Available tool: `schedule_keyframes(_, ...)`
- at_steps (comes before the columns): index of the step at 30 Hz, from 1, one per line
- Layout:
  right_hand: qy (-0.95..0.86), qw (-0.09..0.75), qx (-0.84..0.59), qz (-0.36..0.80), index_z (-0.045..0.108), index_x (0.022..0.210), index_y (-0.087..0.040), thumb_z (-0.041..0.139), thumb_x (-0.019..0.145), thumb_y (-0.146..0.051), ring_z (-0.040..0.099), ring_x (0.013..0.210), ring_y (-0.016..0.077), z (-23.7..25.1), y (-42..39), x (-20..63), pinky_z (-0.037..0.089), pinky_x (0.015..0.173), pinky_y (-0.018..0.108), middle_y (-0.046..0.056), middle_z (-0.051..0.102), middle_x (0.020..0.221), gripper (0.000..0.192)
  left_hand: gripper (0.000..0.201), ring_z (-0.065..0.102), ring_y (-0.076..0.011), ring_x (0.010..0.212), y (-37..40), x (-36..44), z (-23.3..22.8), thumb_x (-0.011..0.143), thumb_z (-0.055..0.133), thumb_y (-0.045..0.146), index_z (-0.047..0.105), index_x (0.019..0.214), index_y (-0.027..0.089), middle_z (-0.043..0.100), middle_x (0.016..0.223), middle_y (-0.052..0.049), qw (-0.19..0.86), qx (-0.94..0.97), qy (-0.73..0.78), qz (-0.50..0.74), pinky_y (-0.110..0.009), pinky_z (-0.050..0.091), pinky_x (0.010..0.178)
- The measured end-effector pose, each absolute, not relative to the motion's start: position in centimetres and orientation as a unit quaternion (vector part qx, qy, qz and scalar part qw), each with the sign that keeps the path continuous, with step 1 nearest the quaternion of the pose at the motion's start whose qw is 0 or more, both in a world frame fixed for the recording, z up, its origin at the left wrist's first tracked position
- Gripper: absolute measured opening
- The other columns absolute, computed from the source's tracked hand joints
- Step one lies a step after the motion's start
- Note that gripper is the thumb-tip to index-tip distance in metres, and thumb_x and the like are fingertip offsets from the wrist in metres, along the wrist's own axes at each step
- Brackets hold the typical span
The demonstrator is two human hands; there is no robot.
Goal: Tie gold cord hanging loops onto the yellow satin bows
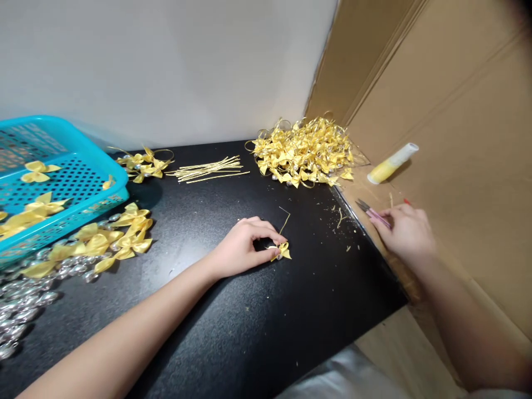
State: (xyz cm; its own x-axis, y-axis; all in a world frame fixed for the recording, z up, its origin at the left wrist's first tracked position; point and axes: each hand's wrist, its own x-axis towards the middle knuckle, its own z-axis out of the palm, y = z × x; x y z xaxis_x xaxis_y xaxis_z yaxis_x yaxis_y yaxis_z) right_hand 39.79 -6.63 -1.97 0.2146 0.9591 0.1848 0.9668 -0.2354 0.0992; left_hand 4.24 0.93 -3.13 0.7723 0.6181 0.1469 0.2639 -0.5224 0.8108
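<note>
My left hand [249, 246] rests on the black table, pinching a small yellow ribbon bow [285, 250] between thumb and fingers. A thin gold tie [285, 221] sticks up from the bow and bends near its top. Over the cardboard beyond the table's right edge, my right hand [409, 233] is closed on a small pair of scissors or snips [376, 214] with pinkish handles. The dark blades point up and to the left, away from the bow. My right fingers partly hide the handles.
A turquoise basket [120, 180] with yellow bows stands at left. Silver beads [25, 316] and loose bows [133, 244] lie before it. Gold ties [208, 169] and finished bows [303, 152] lie at the back. A white-yellow tube [393, 163] is on the cardboard; clippings litter the table.
</note>
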Motion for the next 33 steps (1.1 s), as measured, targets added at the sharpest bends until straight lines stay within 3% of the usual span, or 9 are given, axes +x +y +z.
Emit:
schedule_keyframes(6,-0.621,0.087,-0.779,-0.031,0.064,0.085,-0.016,0.050,0.088,-0.040,0.057,0.093,0.0348,-2.5,-5.7,39.6,0.042,0.081,0.046,0.018,0.065,0.088,0.028,0.014,0.065,-0.0146,0.084,1.0,4.3,-3.2,0.081,0.069,0.025,0.073,0.094,0.023,0.075,0.093,0.000,0.408,0.847,0.262,0.219,-0.029,0.044,0.082)
schedule_keyframes(11,-0.608,0.179,-0.750,0.189,0.058,0.100,-0.019,0.047,0.090,-0.039,0.063,0.083,0.0242,0.9,-6.4,33.7,0.048,0.072,0.034,0.009,0.069,0.090,0.024,0.015,0.065,-0.0150,0.084,0.9,4.2,-3.3,0.080,0.070,0.024,0.073,0.094,0.023,0.075,0.093,0.000,0.404,0.850,0.257,0.222,-0.030,0.043,0.082)
schedule_keyframes(15,-0.696,0.119,-0.632,0.318,0.056,0.100,-0.021,0.036,0.098,-0.035,0.063,0.083,0.0180,3.4,-7.4,27.5,0.047,0.071,0.028,0.005,0.068,0.092,0.024,0.016,0.064,-0.0157,0.084,0.8,4.3,-3.2,0.080,0.069,0.022,0.073,0.096,0.023,0.075,0.093,0.000,0.400,0.852,0.257,0.220,-0.030,0.043,0.081)
schedule_keyframes(23,-0.749,0.009,-0.638,0.180,0.056,0.083,-0.019,0.045,0.091,-0.026,0.061,0.068,0.0182,2.7,-7.3,24.3,0.038,0.061,0.028,0.003,0.065,0.077,0.015,0.019,0.063,-0.0157,0.083,0.8,4.3,-3.1,0.079,0.066,0.018,0.073,0.096,0.024,0.074,0.090,0.001,0.393,0.857,0.253,0.218,-0.030,0.042,0.080)
schedule_keyframes(33,-0.745,-0.013,-0.655,0.127,0.056,0.081,-0.019,0.042,0.091,-0.029,0.061,0.064,0.0193,2.8,-7.5,23.9,0.034,0.058,0.029,0.003,0.065,0.073,0.020,0.016,0.063,-0.0171,0.085,0.8,4.3,-3.1,0.081,0.067,0.023,0.073,0.096,0.024,0.074,0.091,0.000,0.382,0.862,0.261,0.208,-0.031,0.041,0.082)
